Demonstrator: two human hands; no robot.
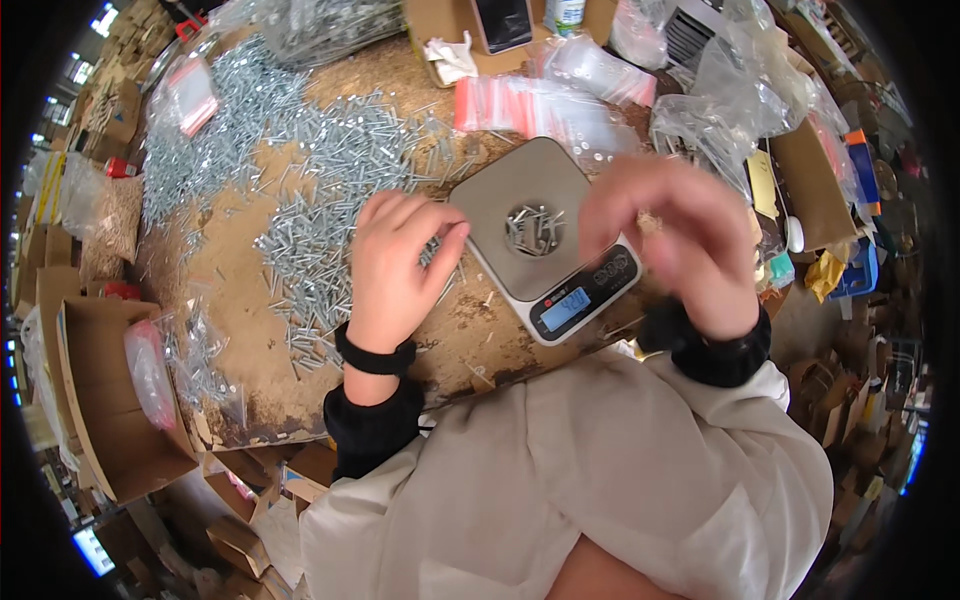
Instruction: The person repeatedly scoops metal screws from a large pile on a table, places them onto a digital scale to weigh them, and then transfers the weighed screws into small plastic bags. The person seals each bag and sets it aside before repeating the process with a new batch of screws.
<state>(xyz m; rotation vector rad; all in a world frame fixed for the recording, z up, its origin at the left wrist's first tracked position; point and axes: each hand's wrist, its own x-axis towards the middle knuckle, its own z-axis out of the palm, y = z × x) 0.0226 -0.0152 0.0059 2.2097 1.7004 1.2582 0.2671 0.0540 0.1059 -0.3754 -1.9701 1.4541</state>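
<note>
A kitchen-type digital scale (478,225) with a grey plate and a lit display stands in front of me. On its plate sits a small round dish (513,240) holding several metal screws (541,226). My left hand (398,265) is at the scale's left edge, over the screw pile (345,160); its fingers curl toward the thumb, and what they hold, if anything, is hidden. Blurred by motion, my right hand (690,225) is above the scale's right side. Small tan pieces (650,222) show between its thumb and fingers.
Clear zip bags with red edges (520,107) lie behind the scale. A phone (502,24) leans in a cardboard box at the back. Crumpled plastic bags (720,120) cover the right side. An open cardboard box (110,390) and a bag of tan pieces (112,225) are at left.
</note>
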